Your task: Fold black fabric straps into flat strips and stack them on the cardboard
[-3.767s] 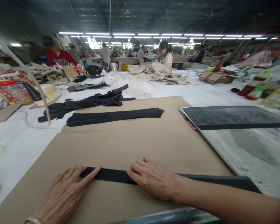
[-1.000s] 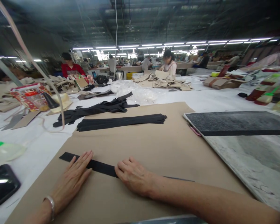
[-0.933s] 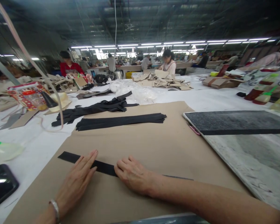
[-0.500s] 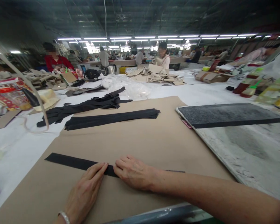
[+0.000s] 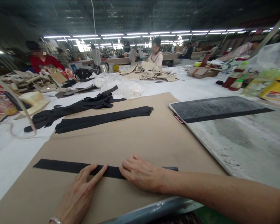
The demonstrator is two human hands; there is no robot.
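Observation:
A long black fabric strip (image 5: 58,165) lies flat on the brown paper sheet (image 5: 121,143) in front of me. My left hand (image 5: 80,183) rests across the strip with thumb and forefinger spread, their tips on its surface. Right of it, my right hand (image 5: 140,172) has its fingers bent together and gripping the strip; its fingertips are partly hidden. Past my right wrist the strip's greyish far end shows. Farther back on the paper lies a neat stack of black strips (image 5: 102,119), with a loose heap of black strips (image 5: 74,107) behind it.
A pale stained board (image 5: 214,146) stands to the right, bearing a dark grey sheet (image 5: 212,105) with a black edge. Bottles (image 5: 236,83) and a yellow box (image 5: 276,88) are beyond it. Clear plastic (image 5: 118,84) and beige scraps (image 5: 149,73) lie farther back. Several people work behind.
My left thumb and forefinger have spread apart and the left hand has shifted left along the strip. My right hand stays on the strip. The whole view has swung slightly right.

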